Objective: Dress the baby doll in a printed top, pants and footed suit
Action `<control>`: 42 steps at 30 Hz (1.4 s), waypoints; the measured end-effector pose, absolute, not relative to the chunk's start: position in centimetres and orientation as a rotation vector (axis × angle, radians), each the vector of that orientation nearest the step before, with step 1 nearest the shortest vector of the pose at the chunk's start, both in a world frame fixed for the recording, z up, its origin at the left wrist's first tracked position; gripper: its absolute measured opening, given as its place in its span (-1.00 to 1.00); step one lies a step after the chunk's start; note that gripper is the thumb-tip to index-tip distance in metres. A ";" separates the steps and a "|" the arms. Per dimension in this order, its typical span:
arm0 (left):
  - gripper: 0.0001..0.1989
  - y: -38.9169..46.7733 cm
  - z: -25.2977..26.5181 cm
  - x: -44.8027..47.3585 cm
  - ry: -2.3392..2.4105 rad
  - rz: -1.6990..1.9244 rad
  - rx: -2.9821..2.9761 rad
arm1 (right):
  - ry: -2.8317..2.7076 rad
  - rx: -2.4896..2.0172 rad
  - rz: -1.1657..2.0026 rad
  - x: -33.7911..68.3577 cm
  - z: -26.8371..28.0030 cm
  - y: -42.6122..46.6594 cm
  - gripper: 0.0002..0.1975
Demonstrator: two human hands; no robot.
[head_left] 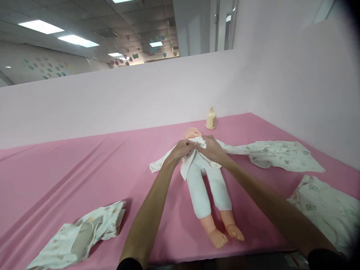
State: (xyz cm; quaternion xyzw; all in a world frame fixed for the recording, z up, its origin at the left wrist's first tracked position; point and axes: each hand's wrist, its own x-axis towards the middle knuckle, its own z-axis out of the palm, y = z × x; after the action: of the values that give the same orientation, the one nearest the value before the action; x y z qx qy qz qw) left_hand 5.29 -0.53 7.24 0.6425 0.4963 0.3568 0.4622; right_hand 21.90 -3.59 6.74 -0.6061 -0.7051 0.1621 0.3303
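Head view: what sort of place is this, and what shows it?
Perhaps a childcare training room: a doll lies on a pink surface, with small patterned garments and a pump bottle nearby.

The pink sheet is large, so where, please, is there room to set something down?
The widest bare patch lies between the wall, the doll and the left clothes; a smaller one, between the bottle and the upper right garment. It is crowded over the doll, with the left hand and right hand there.
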 end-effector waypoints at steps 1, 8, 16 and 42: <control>-0.78 -1.0 7.8 5.0 1.265 0.829 1.633 | -1.869 -1.631 0.391 22.0 7.0 -3.9 -0.65; -0.80 -2.9 9.5 4.0 1.460 0.699 1.980 | -2.101 -1.798 0.275 21.4 7.1 -4.9 -0.67; -0.79 -3.5 9.5 4.8 1.782 0.573 2.260 | -2.198 -1.845 0.160 22.4 7.3 -4.9 -0.90; -0.75 -3.9 7.6 7.9 1.730 0.576 2.641 | -1.592 -1.270 1.152 25.3 7.6 -2.3 -0.82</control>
State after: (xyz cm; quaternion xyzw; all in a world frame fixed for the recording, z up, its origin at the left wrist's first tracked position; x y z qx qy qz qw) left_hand 7.88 -3.89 7.62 0.8225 0.5387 0.1792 -0.0339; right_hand 25.29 -2.30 7.60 -0.4996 -0.6266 0.4533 0.3903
